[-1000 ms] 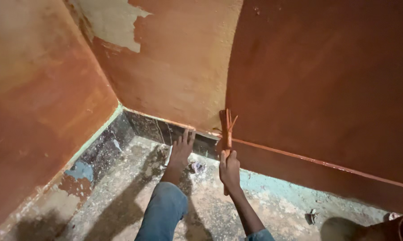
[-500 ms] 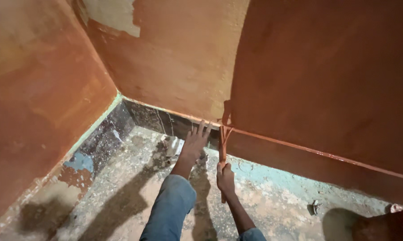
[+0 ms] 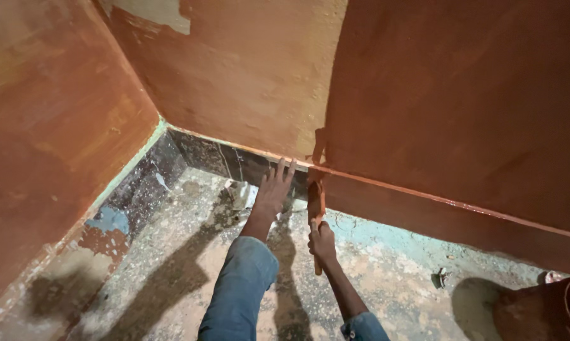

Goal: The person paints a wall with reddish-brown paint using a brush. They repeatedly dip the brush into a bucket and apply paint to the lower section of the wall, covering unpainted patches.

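My left hand [image 3: 273,188] lies flat with fingers spread against the dark skirting [image 3: 222,159] at the foot of the wall. My right hand [image 3: 322,240] grips the handle of a paint brush [image 3: 315,196] coated in reddish-brown paint. The brush stands upright, its bristles touching the wall where the wet darker paint [image 3: 449,107] meets the lighter orange wall [image 3: 247,82]. Both forearms wear blue sleeves.
A corner lies at left where another orange wall [image 3: 51,139] meets the back wall. The floor [image 3: 190,259] is rough, speckled concrete with teal patches. A rounded paint-smeared container [image 3: 538,309] sits at the lower right. A patch of bare plaster [image 3: 158,12] shows at the top.
The view has shifted so the hands sit lower and nearer the centre. My left hand slid right along the skirting and spread its fingers; the brush stays at the paint edge.
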